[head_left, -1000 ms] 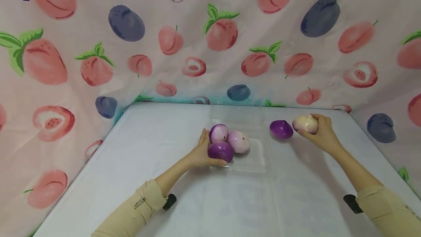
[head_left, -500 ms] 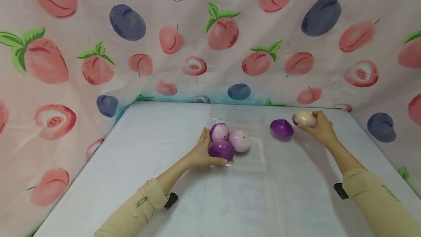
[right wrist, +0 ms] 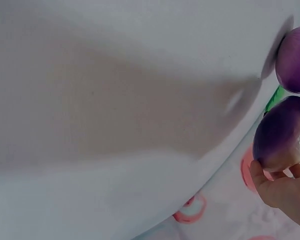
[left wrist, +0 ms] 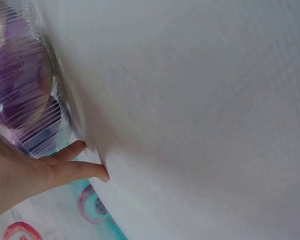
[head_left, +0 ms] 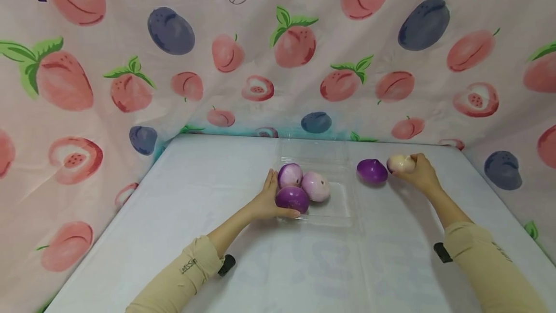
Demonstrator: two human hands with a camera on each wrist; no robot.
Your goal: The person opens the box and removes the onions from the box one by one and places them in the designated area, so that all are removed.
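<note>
In the head view a clear plastic box (head_left: pixel 340 206) with its lid folded back holds three purple-and-white onions (head_left: pixel 292 200) crowded toward its left side. My left hand (head_left: pixel 262 204) rests against the box's left front corner, fingers straight along the side and thumb along the front edge. The left wrist view shows the fingers (left wrist: pixel 80 170) reaching down to the table beside the ribbed wall. To the right, my right hand (head_left: pixel 423 175) holds a pale onion with a purple base (head_left: pixel 400 163), raised over the table in the right wrist view. A dark purple onion (head_left: pixel 372 171) sits left of it.
The white-covered table (head_left: pixel 208 173) ends at a hanging cloth (head_left: pixel 256 33) printed with fruit, which closes off the back and sides. The box's clear lid (head_left: pixel 312 149) lies behind its base.
The right forearm has swung inward to the left while the right hand keeps its grip on the pale onion, which has shifted slightly. The left hand and the box stay where they were.
</note>
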